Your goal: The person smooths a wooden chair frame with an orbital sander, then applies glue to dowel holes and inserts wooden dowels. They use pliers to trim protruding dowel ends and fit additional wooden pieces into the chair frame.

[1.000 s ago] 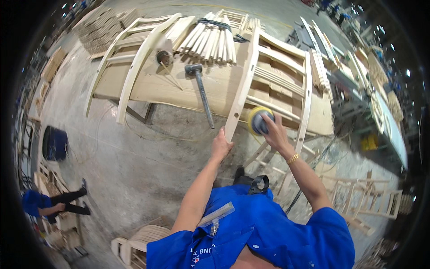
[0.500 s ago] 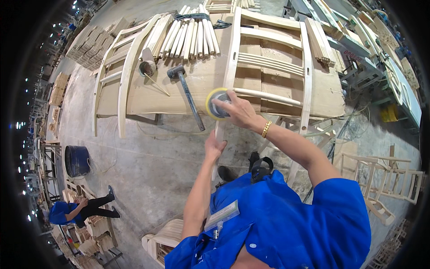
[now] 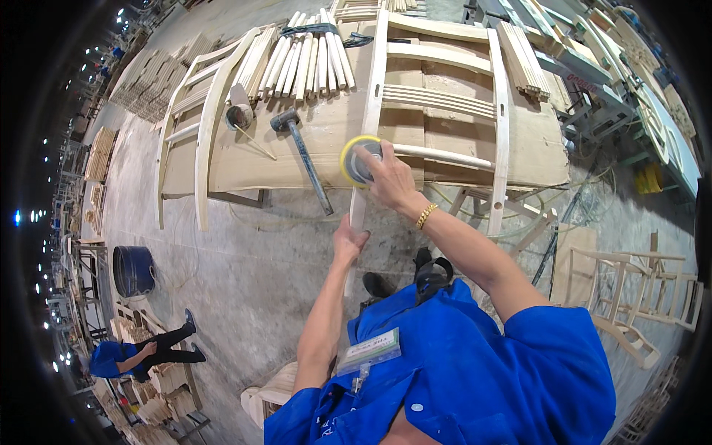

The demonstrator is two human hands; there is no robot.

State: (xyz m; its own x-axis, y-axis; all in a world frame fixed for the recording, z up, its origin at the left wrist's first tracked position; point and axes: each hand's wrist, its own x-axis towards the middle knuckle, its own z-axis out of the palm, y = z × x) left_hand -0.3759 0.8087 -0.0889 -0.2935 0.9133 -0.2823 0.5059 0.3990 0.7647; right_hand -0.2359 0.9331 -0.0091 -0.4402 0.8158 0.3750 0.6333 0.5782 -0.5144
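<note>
My right hand (image 3: 391,178) is closed over a round grey sander (image 3: 359,157) with a yellow rim. The sander lies against the near part of a long side rail of a pale wooden chair-back frame (image 3: 377,74). Below it, my left hand (image 3: 348,239) wraps round the rail's near end, which sticks out past the table edge. Several slats and a round rung join this rail to the other side rail (image 3: 498,126). Left of the sander, a dark-headed mallet (image 3: 302,152) rests on the cardboard-covered table (image 3: 245,167).
A tilted cup (image 3: 239,116) with a stick, a strapped bundle of round rods (image 3: 308,63) and another frame (image 3: 211,126) occupy the table's left. Strips (image 3: 523,63) lie right. A dark blue bucket (image 3: 133,271), a seated person (image 3: 122,359) and wooden chairs (image 3: 630,297) surround the floor.
The sander has moved slightly farther away along the rail, with my right hand on it. My left hand stays on the rail's end. The whole view has shifted a little.
</note>
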